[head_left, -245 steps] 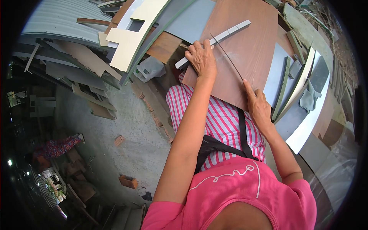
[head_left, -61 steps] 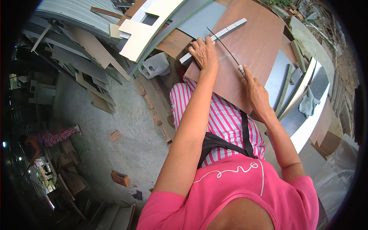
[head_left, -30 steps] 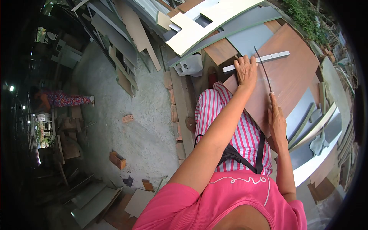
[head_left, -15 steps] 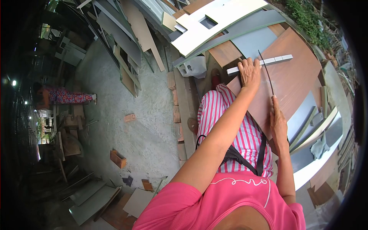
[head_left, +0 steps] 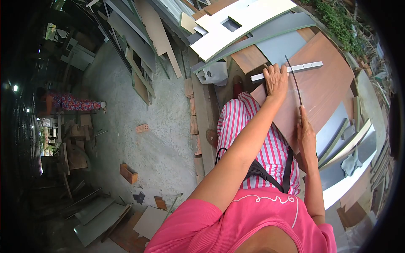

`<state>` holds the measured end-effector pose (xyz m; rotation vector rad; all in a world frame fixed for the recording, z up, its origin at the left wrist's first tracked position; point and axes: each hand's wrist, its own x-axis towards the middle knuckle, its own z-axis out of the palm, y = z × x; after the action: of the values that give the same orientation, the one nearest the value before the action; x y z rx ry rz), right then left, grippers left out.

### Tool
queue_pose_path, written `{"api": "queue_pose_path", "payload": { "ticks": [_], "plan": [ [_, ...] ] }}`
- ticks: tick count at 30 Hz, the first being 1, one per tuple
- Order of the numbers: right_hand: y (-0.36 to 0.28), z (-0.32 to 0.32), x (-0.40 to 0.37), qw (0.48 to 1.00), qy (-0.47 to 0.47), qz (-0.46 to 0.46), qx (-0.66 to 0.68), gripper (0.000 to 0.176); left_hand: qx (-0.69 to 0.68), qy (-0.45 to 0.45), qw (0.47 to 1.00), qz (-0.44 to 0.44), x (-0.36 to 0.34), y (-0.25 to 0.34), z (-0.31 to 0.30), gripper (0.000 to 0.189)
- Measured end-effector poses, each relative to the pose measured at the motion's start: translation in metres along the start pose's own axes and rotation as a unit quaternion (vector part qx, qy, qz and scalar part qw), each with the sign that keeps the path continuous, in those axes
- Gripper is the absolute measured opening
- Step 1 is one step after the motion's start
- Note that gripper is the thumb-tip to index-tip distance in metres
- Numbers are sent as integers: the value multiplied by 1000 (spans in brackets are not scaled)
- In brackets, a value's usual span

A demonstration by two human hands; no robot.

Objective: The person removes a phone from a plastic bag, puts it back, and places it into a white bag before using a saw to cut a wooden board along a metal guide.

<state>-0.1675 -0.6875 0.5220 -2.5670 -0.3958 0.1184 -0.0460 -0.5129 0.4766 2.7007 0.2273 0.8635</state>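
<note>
A brown wooden board (head_left: pixel 327 84) lies across my lap and the stacked panels. On it rests a narrow white-grey strip (head_left: pixel 310 65) with several dark cross marks. My left hand (head_left: pixel 276 82) grips the strip near its left end, fingers curled over it. A thin, dark, slightly curved blade (head_left: pixel 297 87), like a bare saw blade, crosses the strip just right of those fingers. My right hand (head_left: pixel 306 133) is closed around the blade's near end, index finger stretched along it. Whether the blade has a handle is hidden by that hand.
A white panel with a square cutout (head_left: pixel 253 21) lies at the top. Panel offcuts and a grey cloth (head_left: pixel 350 163) are at right. Loose bricks (head_left: pixel 142 128) sit on the concrete floor (head_left: pixel 160 139). Another person (head_left: pixel 76 103) bends over at far left.
Both hands, the strip and the blade keep nearly the same places. The view has shifted very slightly, and the person at far left has moved a little.
</note>
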Motion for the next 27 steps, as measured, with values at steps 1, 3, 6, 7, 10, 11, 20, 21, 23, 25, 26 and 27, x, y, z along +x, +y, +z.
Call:
{"api": "queue_pose_path", "payload": {
  "ticks": [1,3,6,7,10,11,20,21,23,25,26,27],
  "plan": [
    [0,0,0,1000,-2,4,-1,62,-1,3,1000,1,0,0,0,21],
    [0,0,1,1000,-4,7,-2,61,-3,3,1000,1,0,0,-2,21],
    [-2,-1,0,1000,-4,8,2,61,-6,-1,1000,3,0,0,-1,21],
    [-2,-1,1,1000,-5,8,5,61,-5,-4,1000,3,1,0,-1,21],
    [-1,0,1,1000,-10,13,12,61,-3,-5,1000,5,0,0,-2,21],
    [-2,0,1,1000,-12,17,17,61,-3,-5,1000,4,0,0,-3,21],
    [-3,0,0,1000,-11,12,9,61,-2,2,1000,7,0,1,-2,21],
    [-2,0,0,1000,-11,12,9,61,-3,3,1000,6,0,1,-3,22],
    [-2,1,0,1000,-6,5,4,61,-3,5,1000,4,0,1,-1,22],
    [-1,2,0,1000,-5,6,1,61,7,2,1000,4,0,0,-1,24],
    [-1,2,0,1000,-5,8,-2,61,7,1,1000,4,0,0,-1,24],
    [-2,2,0,1000,-5,8,-2,61,11,-7,1000,4,0,0,-1,25]
  ]
}}
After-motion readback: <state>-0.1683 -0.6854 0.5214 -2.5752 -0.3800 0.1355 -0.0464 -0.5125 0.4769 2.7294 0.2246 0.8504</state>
